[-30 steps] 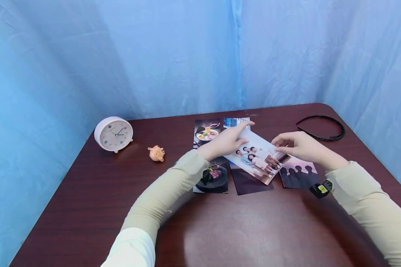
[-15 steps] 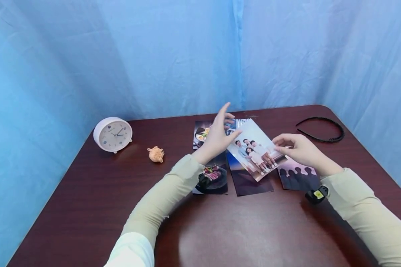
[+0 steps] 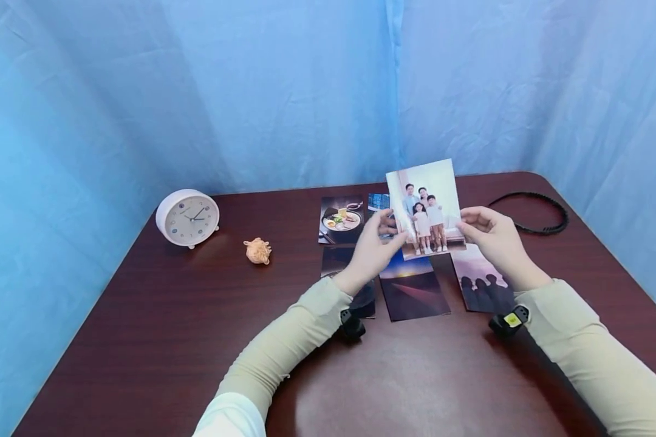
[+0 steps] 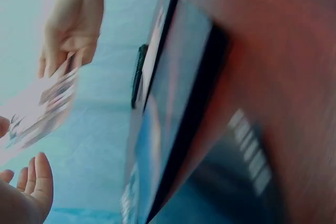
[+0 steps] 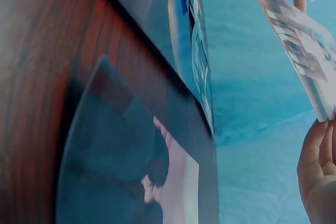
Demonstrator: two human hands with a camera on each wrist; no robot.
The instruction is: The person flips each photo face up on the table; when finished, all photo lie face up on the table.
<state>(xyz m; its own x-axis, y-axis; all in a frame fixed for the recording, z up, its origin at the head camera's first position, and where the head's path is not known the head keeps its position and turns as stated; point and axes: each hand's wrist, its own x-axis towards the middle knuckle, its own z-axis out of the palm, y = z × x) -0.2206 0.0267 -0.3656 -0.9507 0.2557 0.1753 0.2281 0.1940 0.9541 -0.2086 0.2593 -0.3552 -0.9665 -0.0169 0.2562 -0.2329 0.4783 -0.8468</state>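
A family photo (image 3: 423,206) is raised above the table, its picture side facing me. My right hand (image 3: 494,240) pinches its right edge between thumb and fingers; the left wrist view also shows this right hand (image 4: 73,35) on the print. At the lower left edge is my left hand (image 3: 374,249), thumb by the picture side. The fingers (image 4: 42,177) of that hand stand apart from the photo in the left wrist view. Below lie a sunset photo (image 3: 415,291), a silhouettes photo (image 3: 483,285), a ramen photo (image 3: 341,220) and a dark dish photo, partly hidden by the left hand.
A white alarm clock (image 3: 188,218) stands at the table's back left, with a small orange yarn-like bundle (image 3: 258,250) near it. A black headband (image 3: 546,212) lies at the back right. Blue curtains (image 3: 284,91) hang behind the dark wooden table (image 3: 197,340).
The family photo has been lifted and turned more upright. My left hand let go, spread its fingers above the edge, then came down beside the photo's lower left. The right hand kept its pinch.
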